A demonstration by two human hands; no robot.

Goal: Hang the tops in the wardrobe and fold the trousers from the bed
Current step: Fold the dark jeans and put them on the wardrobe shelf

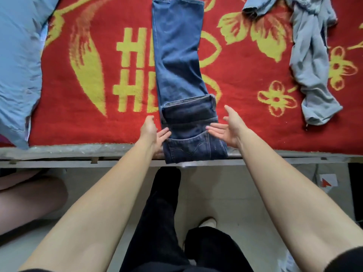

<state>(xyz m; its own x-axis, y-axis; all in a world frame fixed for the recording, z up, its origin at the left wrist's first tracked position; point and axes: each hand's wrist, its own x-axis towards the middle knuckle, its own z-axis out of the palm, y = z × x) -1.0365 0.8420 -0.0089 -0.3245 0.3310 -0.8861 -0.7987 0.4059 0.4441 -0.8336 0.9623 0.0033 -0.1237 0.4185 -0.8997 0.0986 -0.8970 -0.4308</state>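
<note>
While a crumpled pale blue bedcover [17, 65] lies heaped at the left end of the bed, the red woollen blanket with yellow flowers and lettering [78, 124] spreads across the rest of it. The left hand [151, 132] is held flat with straight fingers, its fingertips touching the left edge of the dark blue denim jeans [178, 55] and grasping nothing. The jeans lie lengthwise in the middle of the blanket, legs stacked and running away from the person. A doubled-over band crosses them just beyond the back pocket, and the near end hangs slightly over the grey bed frame [78, 152]. The right hand [227, 128] is spread wide, thumb raised, fingertips at the jeans' right edge, holding nothing. Well to the right lies a rumpled grey garment [312, 65].
</note>
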